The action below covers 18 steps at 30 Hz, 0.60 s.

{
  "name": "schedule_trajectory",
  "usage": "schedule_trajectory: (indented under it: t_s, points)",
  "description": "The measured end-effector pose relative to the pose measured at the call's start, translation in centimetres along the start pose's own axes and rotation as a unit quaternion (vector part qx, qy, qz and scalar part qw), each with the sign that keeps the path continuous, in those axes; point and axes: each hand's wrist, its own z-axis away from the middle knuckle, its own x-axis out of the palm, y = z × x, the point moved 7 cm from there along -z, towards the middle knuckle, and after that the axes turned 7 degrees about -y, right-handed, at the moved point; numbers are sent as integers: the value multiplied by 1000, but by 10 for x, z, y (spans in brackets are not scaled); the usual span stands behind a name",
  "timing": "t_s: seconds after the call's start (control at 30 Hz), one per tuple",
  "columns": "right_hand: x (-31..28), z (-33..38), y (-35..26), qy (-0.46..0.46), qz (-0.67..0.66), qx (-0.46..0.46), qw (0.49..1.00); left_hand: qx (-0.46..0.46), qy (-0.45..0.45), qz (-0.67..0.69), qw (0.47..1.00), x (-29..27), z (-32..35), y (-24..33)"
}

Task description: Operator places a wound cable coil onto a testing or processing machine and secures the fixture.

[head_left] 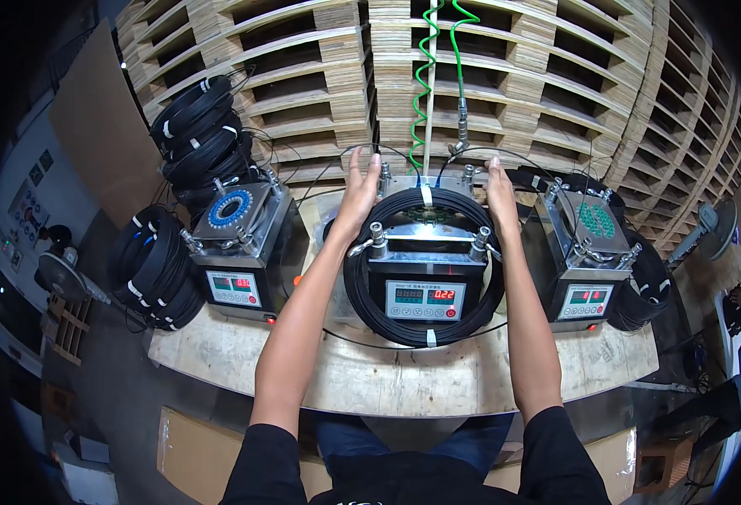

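Note:
A black cable coil [355,290], tied with white bands, stands upright around the front of the middle bench machine [425,301]. Two blue-tipped cable ends [437,180] meet the top plate of that machine. My left hand [359,195] is at the coil's upper left, its fingers stretched upward and the thumb apart. On the opposite side, my right hand [501,198] is seen edge-on with its fingers extended. Thin loose cable loops arc past both sets of fingertips. Whether either palm touches the coil cannot be made out.
Similar machines flank it: a left one [234,286] with a blue ring, a right one [588,301] with green fittings. Cable coils pile up at the left [156,273] and right [644,290]. Wooden pallets [303,80] and a green spiral air hose [423,93] are behind the wooden bench [404,383].

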Motion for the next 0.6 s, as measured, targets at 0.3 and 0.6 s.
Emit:
schedule_trajectory:
  t_s: [0.3, 0.6]
  points:
    - [4, -19, 14, -7, 166, -104, 981, -4, 0, -53, 999, 0, -10, -15]
    - [12, -21, 19, -90, 16, -67, 994, -16, 11, -38, 999, 1, 3, 1]
